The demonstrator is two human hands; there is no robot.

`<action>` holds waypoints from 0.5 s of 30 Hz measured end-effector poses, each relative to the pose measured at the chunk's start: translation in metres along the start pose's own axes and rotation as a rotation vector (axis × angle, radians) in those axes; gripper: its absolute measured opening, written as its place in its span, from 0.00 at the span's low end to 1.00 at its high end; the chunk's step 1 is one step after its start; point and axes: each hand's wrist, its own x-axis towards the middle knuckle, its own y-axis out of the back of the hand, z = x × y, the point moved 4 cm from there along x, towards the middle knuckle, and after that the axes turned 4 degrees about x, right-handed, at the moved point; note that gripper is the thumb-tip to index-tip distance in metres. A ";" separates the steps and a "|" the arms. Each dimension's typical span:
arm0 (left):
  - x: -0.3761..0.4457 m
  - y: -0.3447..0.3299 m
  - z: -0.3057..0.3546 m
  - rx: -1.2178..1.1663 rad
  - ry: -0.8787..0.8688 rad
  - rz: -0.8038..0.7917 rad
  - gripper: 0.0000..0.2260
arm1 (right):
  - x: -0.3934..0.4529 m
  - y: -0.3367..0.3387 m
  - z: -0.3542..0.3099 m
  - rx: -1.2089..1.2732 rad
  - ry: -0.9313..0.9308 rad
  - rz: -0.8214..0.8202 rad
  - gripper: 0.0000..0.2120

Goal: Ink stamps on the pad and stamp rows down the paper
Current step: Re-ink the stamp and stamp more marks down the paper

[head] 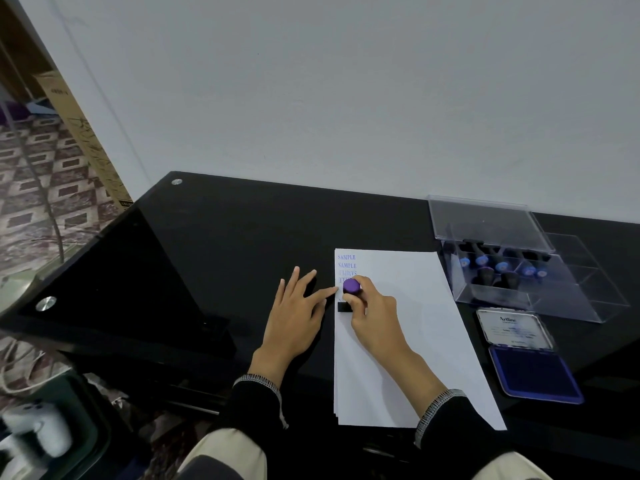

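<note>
On the glossy black counter (214, 237), the right hand (372, 315) gripped a purple-capped black stamp (349, 292) pressed near the white paper sheet's (408, 341) left edge, under blue SAMPLE prints (346, 261), while the left hand (296, 313) lay flat, fingers spread, forefinger touching that edge.
</note>
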 end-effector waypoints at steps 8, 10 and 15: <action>-0.001 -0.002 -0.001 -0.014 0.021 -0.008 0.17 | -0.009 -0.005 0.002 0.007 0.021 0.055 0.17; 0.000 -0.002 -0.001 -0.014 0.026 -0.009 0.17 | -0.006 -0.004 0.002 0.010 0.016 0.046 0.17; -0.001 -0.001 0.000 -0.030 0.024 0.001 0.17 | 0.004 0.000 0.000 0.041 0.017 0.031 0.12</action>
